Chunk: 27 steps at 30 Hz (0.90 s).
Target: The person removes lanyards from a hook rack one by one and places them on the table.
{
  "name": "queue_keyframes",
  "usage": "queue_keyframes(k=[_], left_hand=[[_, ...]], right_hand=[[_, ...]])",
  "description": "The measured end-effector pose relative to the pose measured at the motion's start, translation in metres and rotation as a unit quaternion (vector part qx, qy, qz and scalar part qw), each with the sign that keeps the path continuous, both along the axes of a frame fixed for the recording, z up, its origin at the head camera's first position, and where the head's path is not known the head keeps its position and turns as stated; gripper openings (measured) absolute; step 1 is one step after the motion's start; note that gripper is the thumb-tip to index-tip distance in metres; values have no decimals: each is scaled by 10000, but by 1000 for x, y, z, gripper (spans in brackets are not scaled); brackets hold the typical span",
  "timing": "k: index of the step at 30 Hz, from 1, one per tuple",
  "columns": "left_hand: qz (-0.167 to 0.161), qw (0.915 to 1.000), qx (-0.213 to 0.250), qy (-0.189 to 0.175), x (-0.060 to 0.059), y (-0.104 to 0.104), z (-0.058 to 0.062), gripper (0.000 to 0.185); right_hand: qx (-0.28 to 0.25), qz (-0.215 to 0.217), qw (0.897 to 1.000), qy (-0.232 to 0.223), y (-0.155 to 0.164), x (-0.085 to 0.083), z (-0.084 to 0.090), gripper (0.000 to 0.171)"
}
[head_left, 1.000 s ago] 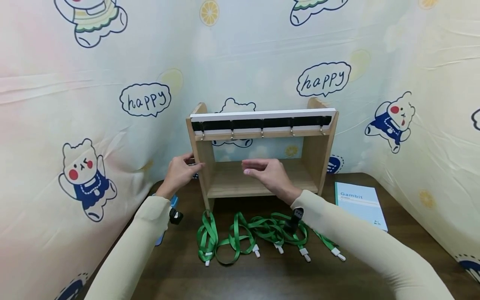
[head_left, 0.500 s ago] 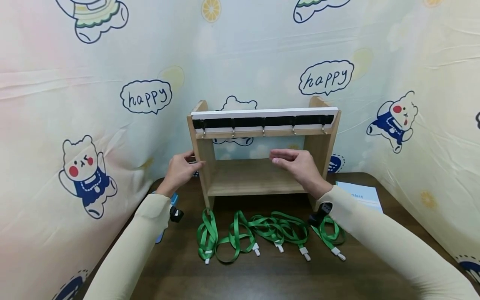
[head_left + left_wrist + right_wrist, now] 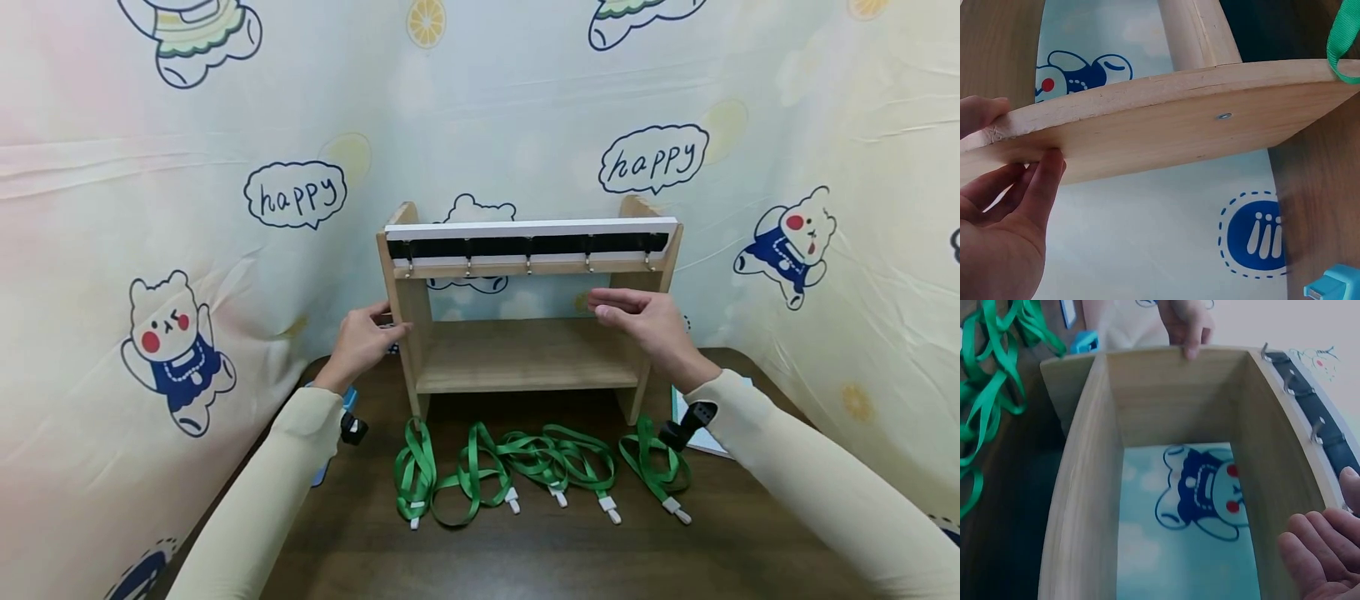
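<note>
A wooden shelf rack (image 3: pixel 525 354) stands upright on the table in the head view, with a row of metal hooks (image 3: pixel 528 265) along its white and black top strip. My left hand (image 3: pixel 360 342) grips the rack's left side panel; in the left wrist view the thumb is on one side of the panel (image 3: pixel 1166 119) and the fingers on the other. My right hand (image 3: pixel 648 329) hovers before the rack's right side, fingers extended and holding nothing. Several green lanyards (image 3: pixel 474 467) with white clips (image 3: pixel 672 505) lie on the table in front of the rack.
A pale blue booklet (image 3: pixel 708 446) lies at the right, partly hidden behind my right wrist. Beside my left wrist is a light blue object (image 3: pixel 350 398), only partly visible. A patterned curtain (image 3: pixel 510 108) hangs behind and at both sides of the table (image 3: pixel 487 558).
My right hand has moved right and slightly up, from the rack's middle to its right side, uncovering the rightmost lanyard. The left hand keeps its grip on the side panel.
</note>
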<state>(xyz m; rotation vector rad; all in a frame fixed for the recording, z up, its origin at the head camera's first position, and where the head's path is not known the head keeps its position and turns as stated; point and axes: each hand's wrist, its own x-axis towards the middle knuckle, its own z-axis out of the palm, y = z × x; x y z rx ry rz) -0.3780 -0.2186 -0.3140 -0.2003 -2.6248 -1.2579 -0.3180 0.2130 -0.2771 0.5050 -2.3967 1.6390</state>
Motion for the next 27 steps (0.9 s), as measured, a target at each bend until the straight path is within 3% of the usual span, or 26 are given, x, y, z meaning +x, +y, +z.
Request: queue_keyframes(k=[16,27], left_hand=[[-21,10000,16,-12,-2,-1,0,63],[-8,10000,44,2,-3,-2,-3,59]], right_hand=[[90,-790,9968,-126,59,7,-1,59],[-115,-1010,9944,-296,85,7,-1,67]])
